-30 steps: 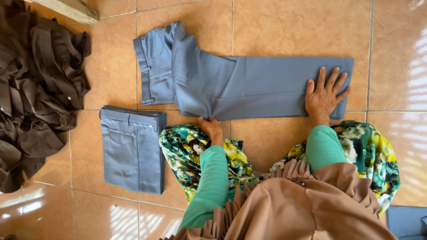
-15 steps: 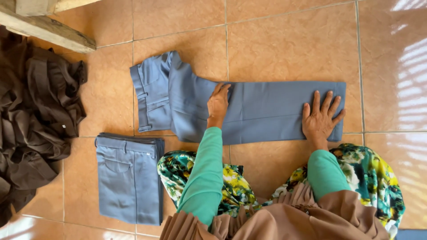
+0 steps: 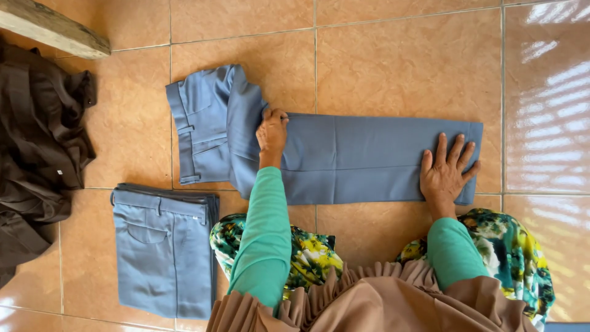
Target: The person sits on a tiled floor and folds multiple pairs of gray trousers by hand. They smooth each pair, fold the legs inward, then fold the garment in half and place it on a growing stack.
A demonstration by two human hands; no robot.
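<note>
Blue-grey trousers (image 3: 344, 157), one pair, laid lengthwise on the tiled floor (image 3: 399, 67), legs stacked, waistband at the left end. This pair serves as landmark.

Hands, two, both on the landmark pair. Left hand (image 3: 271, 130): fingers curled, grip closed on a fold of cloth at the upper edge, where the seat meets the legs. Right hand (image 3: 445, 172): flat, fingers spread wide, pressing the hem end; holding nothing.

Sleeves, two, green, running from the hands back toward the near edge of the view.

Folded trousers (image 3: 163, 249), one pair, same blue-grey, a neat rectangle below and left of the landmark's waistband, just apart from it.

Dark brown garments (image 3: 37, 147), one heap, number of pieces cannot be told; well left of the landmark.

Wooden plank (image 3: 52, 27), one, above and left of the landmark, past the brown heap.

Floral cloth (image 3: 307, 249), green and yellow, over the knees just below the landmark; a tan pleated garment (image 3: 369, 301) lies nearer still.
</note>
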